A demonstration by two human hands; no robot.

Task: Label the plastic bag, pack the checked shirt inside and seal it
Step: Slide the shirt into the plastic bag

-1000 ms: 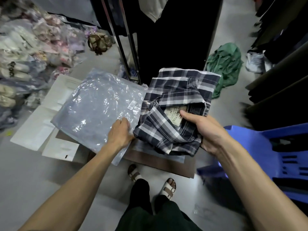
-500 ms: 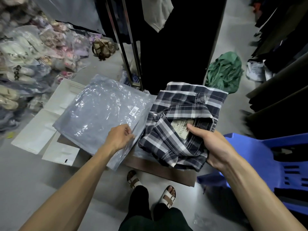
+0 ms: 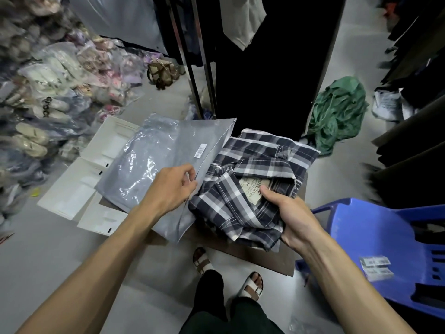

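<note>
Checked shirt (image 3: 250, 189) — soft, floppy — gripped at collar by right hand (image 3: 289, 213); plastic bag (image 3: 163, 165), thin and slippery, edge pinched by left hand (image 3: 172, 186).

A brown cardboard sheet (image 3: 262, 257) carries the plastic bag (image 3: 154, 169) and checked shirt (image 3: 240, 208). It lies on the grey floor (image 3: 48, 256), beside white flat boxes (image 3: 72, 189), a green cloth (image 3: 337, 112) and bagged shoes (image 3: 48, 92).

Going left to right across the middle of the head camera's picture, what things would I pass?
Heap of bagged sandals → white flat cartons → grey plastic bag with barcode sticker → left hand → checked shirt → right hand → blue plastic chair.
</note>
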